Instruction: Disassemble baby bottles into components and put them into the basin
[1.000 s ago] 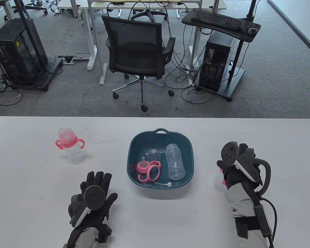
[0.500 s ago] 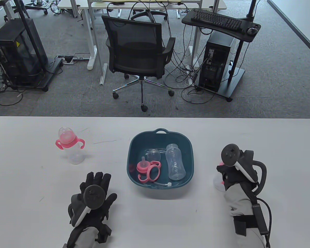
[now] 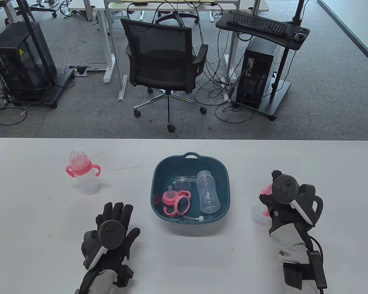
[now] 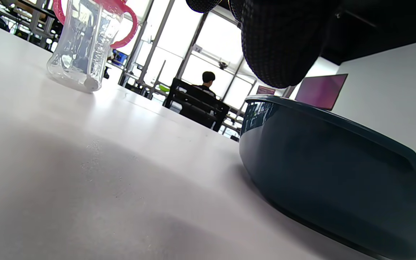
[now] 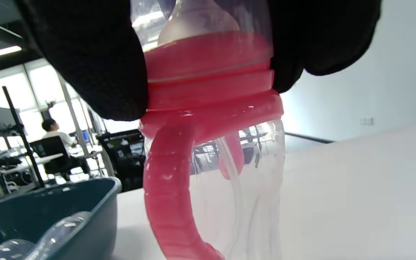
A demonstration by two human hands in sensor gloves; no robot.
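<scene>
My right hand (image 3: 274, 202) grips the top of an upright baby bottle (image 3: 260, 214) to the right of the teal basin (image 3: 159, 171). In the right wrist view my fingers (image 5: 92, 65) curl round its clear cap and pink collar (image 5: 208, 83), with a pink handle (image 5: 164, 202) hanging below. The basin holds a clear bottle body (image 3: 207, 191), a pink handled collar with spout (image 3: 174, 202), a clear cap (image 3: 182, 183) and a straw (image 3: 191, 217). Another assembled bottle (image 3: 81, 171) stands at the left. My left hand (image 3: 116, 214) lies flat on the table, holding nothing.
The basin (image 4: 338, 169) sits just right of my left hand in the left wrist view, with the left bottle (image 4: 81, 43) beyond. An office chair (image 3: 165, 67), desks and computer towers stand past the table's far edge.
My right hand has shifted slightly right and rotated on the bottle top. The left hand has stayed in place.
</scene>
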